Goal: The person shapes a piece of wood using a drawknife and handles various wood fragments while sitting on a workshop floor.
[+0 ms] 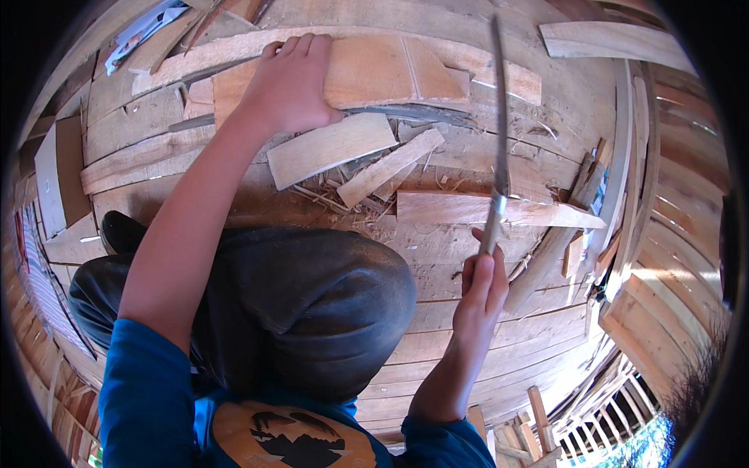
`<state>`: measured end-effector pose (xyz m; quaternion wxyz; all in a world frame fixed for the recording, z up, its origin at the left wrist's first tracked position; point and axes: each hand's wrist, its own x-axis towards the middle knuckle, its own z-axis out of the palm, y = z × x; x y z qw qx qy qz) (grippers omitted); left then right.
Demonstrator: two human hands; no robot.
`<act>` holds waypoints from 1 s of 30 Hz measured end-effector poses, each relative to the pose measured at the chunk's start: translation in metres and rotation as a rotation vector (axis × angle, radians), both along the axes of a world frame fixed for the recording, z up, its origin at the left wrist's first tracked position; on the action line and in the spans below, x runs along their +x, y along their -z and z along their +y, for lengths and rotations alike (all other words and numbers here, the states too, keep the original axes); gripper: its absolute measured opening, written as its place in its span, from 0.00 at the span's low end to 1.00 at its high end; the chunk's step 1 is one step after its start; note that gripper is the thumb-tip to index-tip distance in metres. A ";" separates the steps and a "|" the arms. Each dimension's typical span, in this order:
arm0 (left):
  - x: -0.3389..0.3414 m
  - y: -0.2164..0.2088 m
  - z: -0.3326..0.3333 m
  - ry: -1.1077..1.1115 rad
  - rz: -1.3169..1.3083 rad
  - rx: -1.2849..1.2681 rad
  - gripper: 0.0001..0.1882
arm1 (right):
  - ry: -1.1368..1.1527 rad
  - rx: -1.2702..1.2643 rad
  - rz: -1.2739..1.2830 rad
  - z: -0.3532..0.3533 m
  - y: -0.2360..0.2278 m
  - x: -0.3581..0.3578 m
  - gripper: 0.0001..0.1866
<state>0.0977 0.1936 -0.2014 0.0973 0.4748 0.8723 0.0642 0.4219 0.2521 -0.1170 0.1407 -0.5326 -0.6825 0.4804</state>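
Observation:
A light brown wooden board (367, 70) with a groove across its right part lies over other planks at the far side. My left hand (296, 90) is clamped across it, fingers over its far edge and thumb at its near edge. On the right, my right hand (482, 292) is wrapped round the handle of a machete (500, 109). Its long dark blade points up and away, apart from the board. Between my hands and my bent knee lie a pale curved wood piece (331, 148), a narrow offcut (390, 168) and a pointed plank (491, 209).
Splinters and shavings litter the plank floor (445, 343). A cardboard box (58, 175) stands at the left. A rounded pole (546, 261) and more timber lie at the right beside a slatted wood wall (686, 210). Another plank (612, 39) is at the far right.

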 end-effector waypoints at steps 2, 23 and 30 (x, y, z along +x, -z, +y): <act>0.005 -0.006 -0.001 -0.003 -0.017 -0.007 0.49 | -0.079 0.046 -0.059 0.007 0.004 -0.015 0.18; 0.000 -0.007 -0.010 -0.014 -0.136 0.107 0.39 | -0.552 0.548 -0.745 0.022 -0.012 -0.079 0.20; -0.003 -0.004 -0.013 -0.024 -0.157 0.132 0.37 | -0.565 0.543 -0.927 -0.004 -0.024 -0.079 0.19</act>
